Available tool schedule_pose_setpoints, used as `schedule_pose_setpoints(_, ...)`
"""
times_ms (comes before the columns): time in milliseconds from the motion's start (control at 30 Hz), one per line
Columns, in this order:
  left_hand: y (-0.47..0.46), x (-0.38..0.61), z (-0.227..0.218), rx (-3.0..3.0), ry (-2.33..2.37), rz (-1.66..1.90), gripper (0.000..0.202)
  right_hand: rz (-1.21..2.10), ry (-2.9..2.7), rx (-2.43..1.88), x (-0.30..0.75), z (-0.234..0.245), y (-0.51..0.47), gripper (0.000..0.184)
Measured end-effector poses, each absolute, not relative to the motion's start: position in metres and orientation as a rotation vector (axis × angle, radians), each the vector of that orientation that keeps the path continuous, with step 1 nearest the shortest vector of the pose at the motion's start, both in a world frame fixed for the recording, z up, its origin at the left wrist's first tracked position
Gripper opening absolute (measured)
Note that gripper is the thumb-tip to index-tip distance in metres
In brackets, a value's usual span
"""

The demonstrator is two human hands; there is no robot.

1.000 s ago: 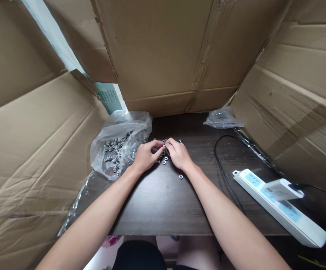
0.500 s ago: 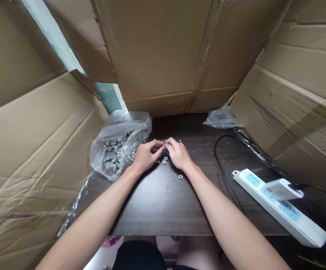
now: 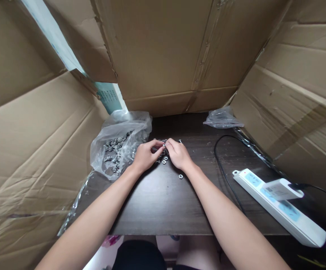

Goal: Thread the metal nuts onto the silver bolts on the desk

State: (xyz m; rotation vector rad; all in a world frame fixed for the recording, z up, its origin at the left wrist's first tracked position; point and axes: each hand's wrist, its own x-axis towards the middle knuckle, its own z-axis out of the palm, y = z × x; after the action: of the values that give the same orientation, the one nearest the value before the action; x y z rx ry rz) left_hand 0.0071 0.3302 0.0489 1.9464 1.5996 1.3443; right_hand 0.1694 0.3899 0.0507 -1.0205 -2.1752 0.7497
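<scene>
My left hand (image 3: pixel 147 154) and my right hand (image 3: pixel 178 153) meet fingertip to fingertip over the middle of the dark table. Between them is a small shiny metal fastener (image 3: pixel 164 145), pinched by the left thumb and fingers. The right fingers close on it from the other side; whether it is a nut, a bolt or both together is too small to tell. Under and around the fingers lies a pile of nuts and bolts, partly hidden. One hex nut (image 3: pixel 164 162) sits just in front of the pile, another nut (image 3: pixel 180 176) lies apart below my right wrist.
A clear plastic bag (image 3: pixel 98 153) full of metal bolts stands open at the left. Another plastic bag (image 3: pixel 223 118) lies at the back right. A white power strip (image 3: pixel 301 225) with a plugged-in adapter and a black cable (image 3: pixel 222 168) occupy the right. Cardboard walls (image 3: pixel 163 56) enclose the table.
My right fingers have shifted very slightly around the small fastener. Both arms and everything on the table stay in place.
</scene>
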Motion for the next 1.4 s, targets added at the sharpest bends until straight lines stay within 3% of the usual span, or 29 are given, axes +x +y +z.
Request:
schedule_pose_setpoints(333, 0.3301, 0.0083, 0.0504, 1.952, 1.606, 1.352, 0.014, 0.774, -2.141, -1.015, 0.1704, 0.0498, 0.3900, 0.019)
schedule_pose_setpoints(1400, 0.3266, 0.0091, 0.0511, 1.952, 1.591, 1.341, 0.016, 0.775, -2.123, -0.950, 0.1698, 0.0488, 0.3910, 0.020)
